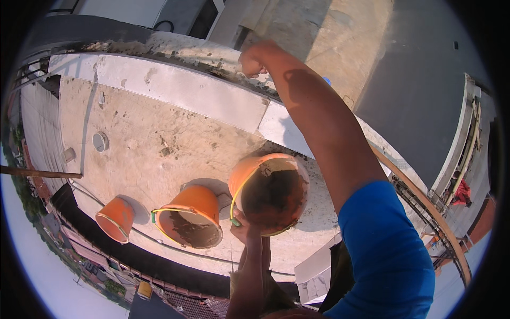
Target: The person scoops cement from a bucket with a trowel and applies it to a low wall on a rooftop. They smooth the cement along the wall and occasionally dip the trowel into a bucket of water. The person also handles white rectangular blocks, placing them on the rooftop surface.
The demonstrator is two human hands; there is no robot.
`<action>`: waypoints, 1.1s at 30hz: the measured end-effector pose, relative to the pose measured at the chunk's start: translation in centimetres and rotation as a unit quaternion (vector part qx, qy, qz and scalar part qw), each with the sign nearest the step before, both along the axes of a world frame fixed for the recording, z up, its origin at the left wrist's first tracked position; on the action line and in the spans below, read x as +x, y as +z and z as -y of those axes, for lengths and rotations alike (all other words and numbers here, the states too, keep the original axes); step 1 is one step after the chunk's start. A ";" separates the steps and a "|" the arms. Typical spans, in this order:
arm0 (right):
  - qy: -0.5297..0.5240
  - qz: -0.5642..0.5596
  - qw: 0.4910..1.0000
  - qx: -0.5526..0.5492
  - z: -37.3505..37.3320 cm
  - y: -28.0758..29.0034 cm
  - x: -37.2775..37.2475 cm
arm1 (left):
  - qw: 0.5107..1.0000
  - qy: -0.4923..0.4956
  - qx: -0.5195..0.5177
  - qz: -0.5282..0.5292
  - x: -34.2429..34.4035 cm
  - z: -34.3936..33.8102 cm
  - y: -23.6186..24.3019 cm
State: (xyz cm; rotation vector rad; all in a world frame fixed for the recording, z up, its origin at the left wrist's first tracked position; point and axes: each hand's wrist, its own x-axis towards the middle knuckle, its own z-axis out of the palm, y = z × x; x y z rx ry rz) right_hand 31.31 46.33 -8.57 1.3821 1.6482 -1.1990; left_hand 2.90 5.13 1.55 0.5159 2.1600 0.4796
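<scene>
At far left, a small orange bucket [114, 219] is being lit by the sun on the pale concrete floor [143, 122], well apart from both hands. Next along, a medium orange bucket [201, 203] is being left untouched, brown residue being shown inside. Now the left hand [246, 229]: its fingers are being kept curled on the yellow handle by the green grip [235, 222], at the near rim of the large bucket. Farther out, the right hand [257, 59] is being held loosely curled above the white wall [180, 87]; whether anything is being gripped cannot be told. Just right of the left hand, the large bucket [273, 194] is being seen, dark, wet-looking material being contained.
</scene>
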 end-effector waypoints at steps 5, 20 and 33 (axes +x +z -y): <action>-0.089 -0.062 0.987 0.115 3.8 6.1 1.8 | 0.996 -0.065 0.029 -0.057 -4.1 0.9 -2.3; -0.401 -0.281 0.862 0.131 52.2 10.7 4.3 | 0.993 -0.073 -0.078 -0.047 -2.0 -1.0 0.2; -0.276 -0.175 0.922 0.206 60.7 2.3 8.3 | 0.988 -0.116 0.026 -0.095 3.0 0.1 -0.2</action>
